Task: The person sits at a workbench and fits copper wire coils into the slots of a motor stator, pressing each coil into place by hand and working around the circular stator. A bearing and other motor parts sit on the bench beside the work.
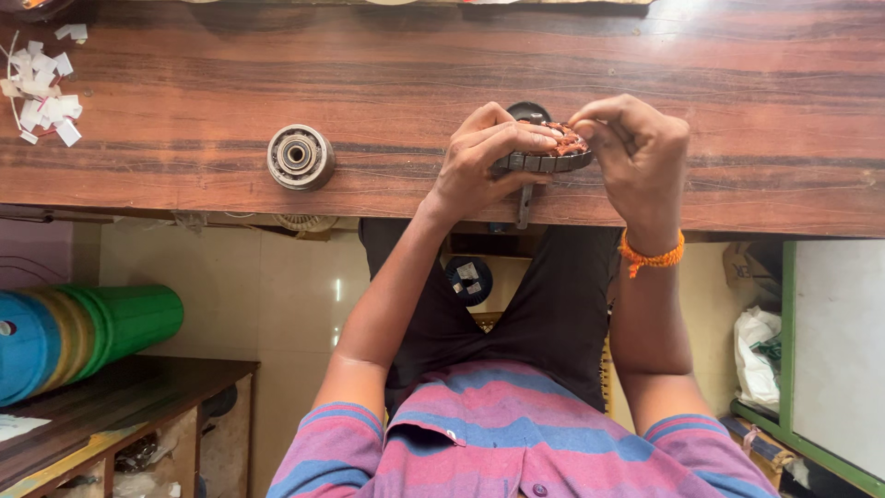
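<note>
Both hands meet over a round metal stator with copper windings, which rests near the front edge of the wooden table. My left hand grips the stator's left side, its fingers curled over the top. My right hand, with an orange thread band on its wrist, pinches the copper winding at the stator's upper right. A thin metal piece hangs down from under the stator past the table edge. Most of the stator is hidden by my fingers.
A round metal part with a bearing in its middle lies on the table to the left. White paper scraps are piled at the far left. Below the table are green and blue rolls, a white bag and a green-framed white board.
</note>
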`<state>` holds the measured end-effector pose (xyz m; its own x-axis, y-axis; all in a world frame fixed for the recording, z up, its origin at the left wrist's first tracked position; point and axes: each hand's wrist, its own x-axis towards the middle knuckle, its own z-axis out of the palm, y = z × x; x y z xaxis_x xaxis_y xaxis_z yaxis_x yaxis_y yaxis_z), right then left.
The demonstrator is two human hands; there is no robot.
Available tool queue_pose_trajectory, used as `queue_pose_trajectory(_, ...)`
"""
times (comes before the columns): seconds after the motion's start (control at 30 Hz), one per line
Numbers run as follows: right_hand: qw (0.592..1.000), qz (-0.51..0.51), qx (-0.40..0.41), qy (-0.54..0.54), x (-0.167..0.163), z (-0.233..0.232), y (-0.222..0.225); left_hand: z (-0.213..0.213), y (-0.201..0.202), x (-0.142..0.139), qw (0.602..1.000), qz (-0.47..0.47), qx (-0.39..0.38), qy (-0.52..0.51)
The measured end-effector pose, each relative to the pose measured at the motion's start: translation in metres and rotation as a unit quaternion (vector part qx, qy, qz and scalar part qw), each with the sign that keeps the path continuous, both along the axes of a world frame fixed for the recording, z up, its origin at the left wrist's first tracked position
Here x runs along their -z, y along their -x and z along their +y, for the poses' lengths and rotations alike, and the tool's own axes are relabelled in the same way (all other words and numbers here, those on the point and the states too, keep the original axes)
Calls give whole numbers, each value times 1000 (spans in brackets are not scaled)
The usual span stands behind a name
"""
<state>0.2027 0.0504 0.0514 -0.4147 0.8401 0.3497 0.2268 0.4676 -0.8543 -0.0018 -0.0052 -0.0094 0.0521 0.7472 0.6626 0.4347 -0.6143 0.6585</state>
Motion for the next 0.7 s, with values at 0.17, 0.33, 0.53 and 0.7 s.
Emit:
queue_pose_trajectory(0.17,990,-33,-60,-124,5,14,7,0,-2,1,997,35,-35,-50)
queue_pose_trajectory(0.33,990,-47,-37,-127,8,27,9,1,-10,-18,998,-18,-63,0)
queue_pose_trajectory(0.53,988,-65,22,-141,14,23,2,21,-7,-50,966,-30,0,257)
queue_pose_trajectory(0.7,991,-66,14,-117,6,-4,2,25,12,-50,949,-91,125,275)
